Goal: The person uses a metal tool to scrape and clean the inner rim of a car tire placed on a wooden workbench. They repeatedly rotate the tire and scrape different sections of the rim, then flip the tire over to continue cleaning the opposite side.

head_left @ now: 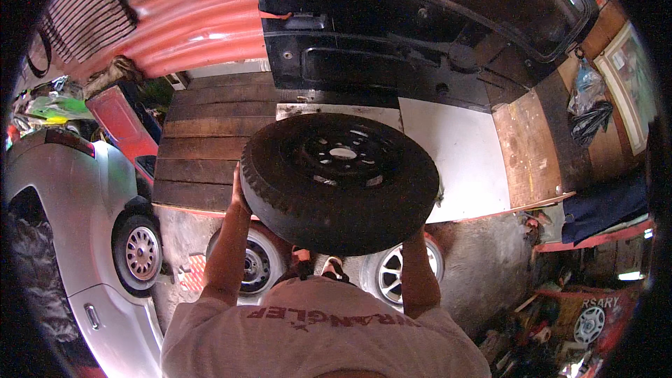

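Observation:
A car wheel (336, 220), a black tyre on a dark steel rim, is held up in front of my chest, tilted with the rim side facing up. My left hand (239, 187) grips the tyre's left side, its fingers partly showing against the tread. The tyre's right underside rests on my right hand (414, 235), whose fingers are hidden beneath the rubber. Beyond the wheel lies a low wooden platform (203, 126), and the wheel covers part of its front edge.
Two more wheels lie on the floor by my feet, a left wheel (257, 266) and a right wheel (388, 276). A silver car (105, 308) stands at left. A black vehicle panel (364, 35) leans behind the platform. A dark cloth (605, 210) drapes a bench at right.

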The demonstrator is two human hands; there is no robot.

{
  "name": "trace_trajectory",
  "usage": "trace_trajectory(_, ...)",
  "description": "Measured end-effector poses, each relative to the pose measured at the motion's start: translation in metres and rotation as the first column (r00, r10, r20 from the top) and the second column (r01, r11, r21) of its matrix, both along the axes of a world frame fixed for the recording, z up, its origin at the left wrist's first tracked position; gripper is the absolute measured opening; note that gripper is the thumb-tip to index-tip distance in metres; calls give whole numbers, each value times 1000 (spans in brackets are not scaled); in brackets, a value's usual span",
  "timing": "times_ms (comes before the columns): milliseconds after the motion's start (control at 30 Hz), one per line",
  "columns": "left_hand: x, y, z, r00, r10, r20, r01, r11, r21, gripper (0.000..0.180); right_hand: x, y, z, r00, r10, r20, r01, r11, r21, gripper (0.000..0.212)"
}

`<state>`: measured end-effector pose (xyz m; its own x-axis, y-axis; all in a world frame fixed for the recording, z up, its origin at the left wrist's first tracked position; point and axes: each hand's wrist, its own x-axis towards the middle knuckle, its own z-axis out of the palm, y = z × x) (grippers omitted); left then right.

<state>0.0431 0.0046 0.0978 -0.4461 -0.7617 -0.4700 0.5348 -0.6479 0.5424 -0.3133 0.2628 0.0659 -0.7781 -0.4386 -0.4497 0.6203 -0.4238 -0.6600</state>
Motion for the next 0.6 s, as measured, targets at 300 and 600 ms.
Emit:
trace_trajectory(300, 11, -3, -42, 998, 42, -36, -39, 997, 69, 66, -17, 13, -73, 997, 57, -43, -46, 977, 210, 44)
trace_trajectory(600, 5, -49, -82, 999, -51, 3, 51, 998, -45, 69, -25, 5, -160, 983, 144, -117, -89, 917, 388, 41)
